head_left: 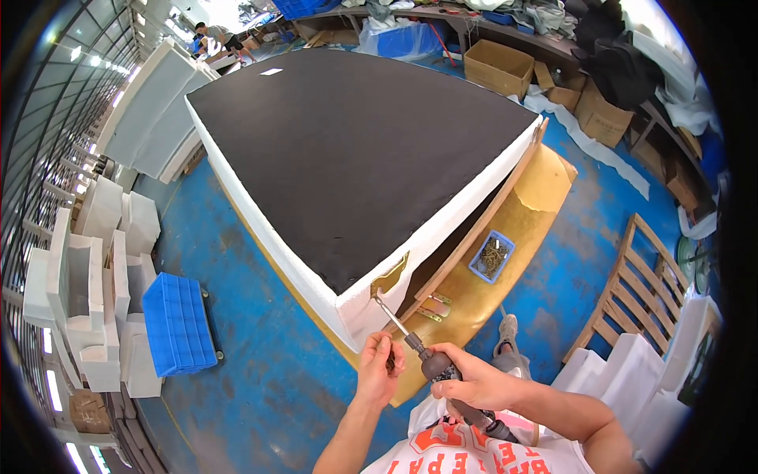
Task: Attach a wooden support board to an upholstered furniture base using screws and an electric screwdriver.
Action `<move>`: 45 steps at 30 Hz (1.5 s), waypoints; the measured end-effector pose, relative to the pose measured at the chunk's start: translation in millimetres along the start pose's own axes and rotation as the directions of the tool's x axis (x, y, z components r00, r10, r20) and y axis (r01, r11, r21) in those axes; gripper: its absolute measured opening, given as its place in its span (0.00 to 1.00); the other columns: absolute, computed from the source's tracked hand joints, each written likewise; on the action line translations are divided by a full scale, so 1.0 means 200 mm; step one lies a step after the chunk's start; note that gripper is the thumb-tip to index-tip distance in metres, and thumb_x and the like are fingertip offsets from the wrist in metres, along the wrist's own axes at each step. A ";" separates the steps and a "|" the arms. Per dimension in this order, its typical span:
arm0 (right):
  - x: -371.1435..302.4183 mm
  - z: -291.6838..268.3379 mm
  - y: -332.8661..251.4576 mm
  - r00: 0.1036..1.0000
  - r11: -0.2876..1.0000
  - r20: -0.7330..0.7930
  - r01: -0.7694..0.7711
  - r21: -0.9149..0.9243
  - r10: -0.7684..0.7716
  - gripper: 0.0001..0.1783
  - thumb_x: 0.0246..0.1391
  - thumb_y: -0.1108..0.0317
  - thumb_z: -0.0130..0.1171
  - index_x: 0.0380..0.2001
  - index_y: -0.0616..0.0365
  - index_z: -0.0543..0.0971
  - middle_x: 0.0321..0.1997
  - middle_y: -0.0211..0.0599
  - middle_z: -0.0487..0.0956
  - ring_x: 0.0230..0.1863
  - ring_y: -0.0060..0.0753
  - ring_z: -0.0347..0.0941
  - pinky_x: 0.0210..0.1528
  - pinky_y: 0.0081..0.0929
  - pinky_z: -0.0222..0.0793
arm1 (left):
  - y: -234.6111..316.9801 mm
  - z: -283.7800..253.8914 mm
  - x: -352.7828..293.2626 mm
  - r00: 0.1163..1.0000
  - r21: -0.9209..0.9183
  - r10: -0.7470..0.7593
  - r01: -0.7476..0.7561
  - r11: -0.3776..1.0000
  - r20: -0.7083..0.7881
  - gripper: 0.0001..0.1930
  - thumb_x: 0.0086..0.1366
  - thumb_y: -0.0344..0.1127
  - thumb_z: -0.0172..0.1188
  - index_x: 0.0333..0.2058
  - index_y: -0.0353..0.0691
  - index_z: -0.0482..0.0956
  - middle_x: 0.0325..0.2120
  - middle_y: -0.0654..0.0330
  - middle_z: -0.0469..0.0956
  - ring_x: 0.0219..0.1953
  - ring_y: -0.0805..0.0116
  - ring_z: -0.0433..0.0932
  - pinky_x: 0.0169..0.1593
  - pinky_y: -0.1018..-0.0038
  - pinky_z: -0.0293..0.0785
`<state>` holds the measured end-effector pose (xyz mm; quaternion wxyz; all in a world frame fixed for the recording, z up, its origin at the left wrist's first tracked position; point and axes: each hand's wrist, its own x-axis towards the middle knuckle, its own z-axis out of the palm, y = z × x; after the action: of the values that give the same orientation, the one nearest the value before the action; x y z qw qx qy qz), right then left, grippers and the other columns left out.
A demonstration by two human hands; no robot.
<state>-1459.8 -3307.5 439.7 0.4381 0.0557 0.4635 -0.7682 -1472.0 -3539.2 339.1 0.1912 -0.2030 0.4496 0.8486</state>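
Note:
My right hand (482,381) grips a dark power screwdriver (437,365) with a long silver shaft. Its tip meets a gold metal bracket (388,276) on the white side of a large upholstered frame (355,320), close to the corner. Just left of the shaft, my left hand (379,370) is closed with small dark pieces in the fingers, which look like screws. The frame's upper face is covered in black fabric (363,150). Along its right side runs a wooden rail (474,229), with a dark gap between the two.
A blue tray of screws (491,257) and metal brackets (434,306) lie on a tan board (525,213). At left stand a blue wheeled bin (181,324) and white foam-like pieces (87,300). A slatted wooden frame (632,284) and cardboard boxes (497,67) are on the right.

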 end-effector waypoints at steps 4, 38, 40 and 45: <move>0.01 0.01 0.00 1.000 1.000 -0.011 0.001 0.001 -0.001 0.36 0.60 0.71 0.58 0.67 0.58 0.55 0.39 0.41 0.74 0.22 0.29 0.77 0.23 0.26 0.75 | 0.02 -0.04 -0.01 0.999 0.014 0.018 -0.019 1.000 0.026 0.07 0.75 0.39 0.56 0.41 0.44 0.72 0.26 0.62 0.77 0.24 0.75 0.71 0.26 0.80 0.65; -0.26 -0.43 0.01 0.990 0.821 0.087 0.139 -0.555 -0.108 0.38 0.59 0.57 0.61 0.68 0.51 0.57 0.43 0.53 0.81 0.41 0.52 0.81 0.44 0.39 0.73 | 0.15 0.38 0.16 0.972 0.122 0.111 -0.139 0.983 0.206 0.10 0.71 0.38 0.61 0.37 0.36 0.79 0.21 0.65 0.76 0.21 0.77 0.68 0.26 0.80 0.63; -0.26 -0.44 0.02 0.988 0.825 0.096 0.154 -0.543 -0.121 0.38 0.59 0.57 0.61 0.68 0.51 0.57 0.43 0.53 0.81 0.40 0.53 0.81 0.44 0.39 0.73 | 0.15 0.38 0.17 0.972 0.051 0.121 -0.134 0.990 0.203 0.10 0.71 0.39 0.62 0.37 0.36 0.79 0.21 0.65 0.76 0.21 0.77 0.68 0.26 0.80 0.63; -0.25 -0.44 0.01 0.995 0.831 0.082 0.099 -0.547 -0.064 0.38 0.59 0.57 0.61 0.68 0.52 0.57 0.43 0.53 0.81 0.40 0.53 0.81 0.44 0.39 0.73 | 0.15 0.39 0.17 0.975 0.021 0.127 -0.133 0.991 0.184 0.11 0.71 0.39 0.62 0.36 0.36 0.79 0.21 0.64 0.76 0.21 0.77 0.69 0.26 0.80 0.62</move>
<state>-1455.4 -3209.3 412.4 0.4162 -0.1156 0.6530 -0.6221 -1528.8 -3484.0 381.7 0.1790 -0.0913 0.4563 0.8668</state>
